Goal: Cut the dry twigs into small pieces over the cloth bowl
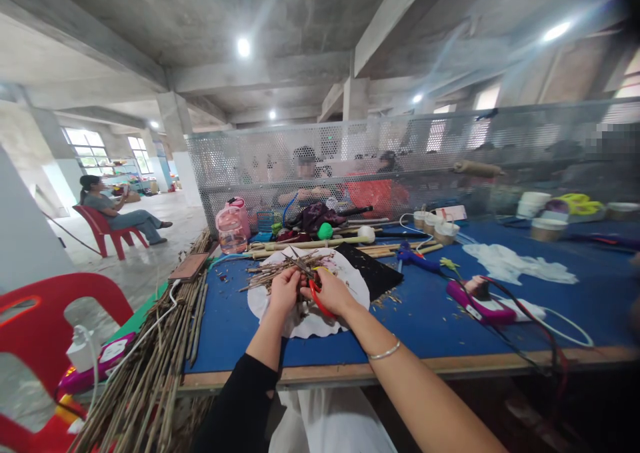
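My left hand [285, 288] is closed around a thin brown twig [295, 266] held over a white cloth [353, 281] on the blue table [425, 313]. My right hand [331, 292] grips red-handled scissors [316, 294], their blades pointing up at the twig by my left fingers. A small pile of cut twigs [265, 276] lies on the cloth just left of my hands.
A long bundle of sticks [160, 360] leans at the table's left edge. A pink bottle [233, 230], paper cups [434, 225], a purple glue gun [480, 303] with cables and a black sheet [373, 270] lie around. A mesh screen [400, 153] separates other workers. A red chair [45, 326] stands left.
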A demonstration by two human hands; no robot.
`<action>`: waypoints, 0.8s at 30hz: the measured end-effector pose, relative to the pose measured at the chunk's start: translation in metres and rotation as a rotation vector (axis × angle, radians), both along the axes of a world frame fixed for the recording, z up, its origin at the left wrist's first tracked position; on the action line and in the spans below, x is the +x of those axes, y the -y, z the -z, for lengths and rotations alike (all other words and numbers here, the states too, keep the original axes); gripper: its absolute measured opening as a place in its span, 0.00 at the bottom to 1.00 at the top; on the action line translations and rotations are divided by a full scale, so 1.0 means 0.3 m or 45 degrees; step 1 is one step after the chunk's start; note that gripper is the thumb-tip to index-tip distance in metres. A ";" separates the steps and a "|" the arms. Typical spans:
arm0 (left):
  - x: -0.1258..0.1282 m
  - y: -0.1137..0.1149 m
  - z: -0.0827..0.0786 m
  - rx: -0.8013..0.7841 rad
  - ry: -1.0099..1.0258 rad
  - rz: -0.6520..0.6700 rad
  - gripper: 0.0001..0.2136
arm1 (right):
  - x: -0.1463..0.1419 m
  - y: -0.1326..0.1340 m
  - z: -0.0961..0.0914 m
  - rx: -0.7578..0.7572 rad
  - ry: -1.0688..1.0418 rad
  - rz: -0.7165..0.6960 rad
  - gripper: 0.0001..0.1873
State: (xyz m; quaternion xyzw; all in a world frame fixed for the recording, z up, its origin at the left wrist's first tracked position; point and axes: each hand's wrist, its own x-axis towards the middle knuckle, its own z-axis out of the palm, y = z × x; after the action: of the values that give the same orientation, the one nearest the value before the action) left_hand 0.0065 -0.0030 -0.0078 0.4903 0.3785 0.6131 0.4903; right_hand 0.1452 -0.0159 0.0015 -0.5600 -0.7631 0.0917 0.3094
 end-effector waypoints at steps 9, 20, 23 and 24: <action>0.002 0.000 0.007 0.122 -0.104 -0.116 0.14 | -0.012 0.001 -0.004 -0.071 -0.068 0.066 0.22; 0.029 0.006 0.011 -0.141 0.226 0.105 0.22 | -0.022 -0.001 0.011 -0.021 -0.089 0.046 0.19; 0.026 0.009 0.004 -0.145 0.245 0.082 0.24 | -0.022 -0.003 0.011 -0.048 -0.113 0.029 0.19; 0.024 0.009 0.003 -0.147 0.247 0.073 0.25 | -0.022 -0.004 0.011 -0.054 -0.114 0.032 0.19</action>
State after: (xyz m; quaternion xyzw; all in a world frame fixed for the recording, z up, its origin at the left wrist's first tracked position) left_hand 0.0137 -0.0058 -0.0089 0.4103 0.3499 0.6205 0.5694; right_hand 0.1386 -0.0148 -0.0019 -0.5714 -0.7393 0.1287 0.3324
